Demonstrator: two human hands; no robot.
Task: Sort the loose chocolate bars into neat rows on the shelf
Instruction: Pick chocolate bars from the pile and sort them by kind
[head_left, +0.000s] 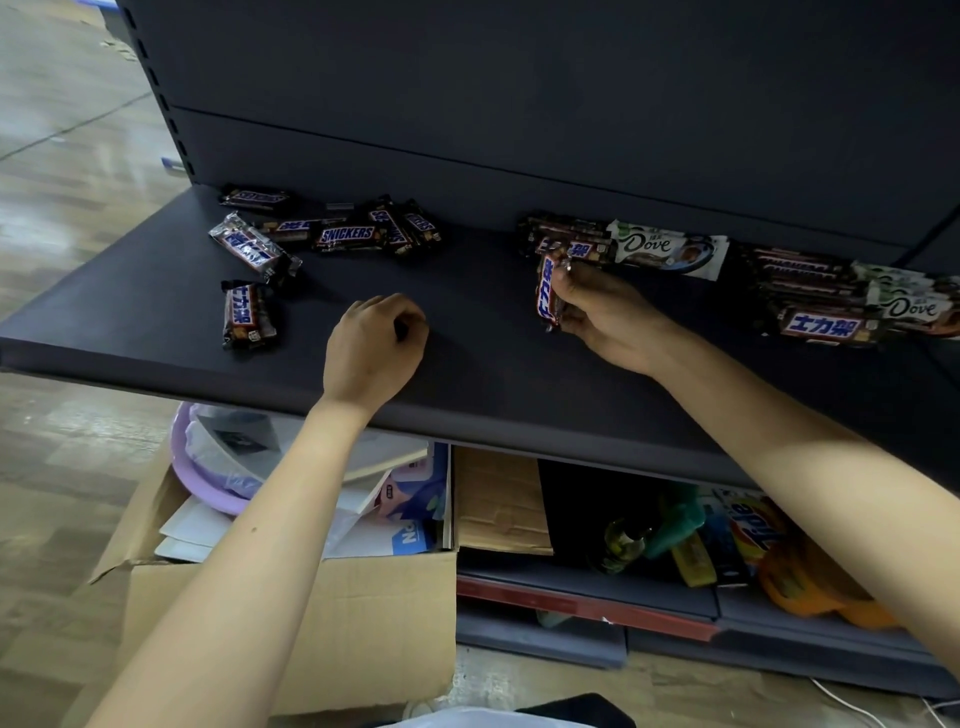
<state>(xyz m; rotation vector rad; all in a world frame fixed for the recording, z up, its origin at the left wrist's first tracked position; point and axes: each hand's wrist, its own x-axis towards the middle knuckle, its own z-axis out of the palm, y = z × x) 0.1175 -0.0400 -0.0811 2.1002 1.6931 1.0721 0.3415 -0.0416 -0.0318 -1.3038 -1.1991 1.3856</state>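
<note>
While the right hand carries its bar: the right hand (602, 317) pinches a Snickers bar (546, 291) between thumb and fingertips, wrapper upright, just in front of the short stack (566, 236) at the back of the shelf (467, 374). With so light a hold, the slick wrapper could slip on the way down.
Left hand: the left hand (374, 343) has its fingers loosely curled and grips nothing, low over the bare middle of the shelf.
Loose bars: a scattered heap (332, 234) lies back left, bars at all angles and some overlapping; raking them together would likely drag neighbours askew.
Front-edge bar: one lone bar (248, 315) lies near the shelf lip — a passing forearm could knock it into the cardboard box (311, 597) below.
Mixed brands: a Dove bar (670, 248) touches the short stack, so adding the held bar there risks a muddled row.
Right pile: the right pile (810, 291) is heaped high and skewed — a nudge could spill it.
</note>
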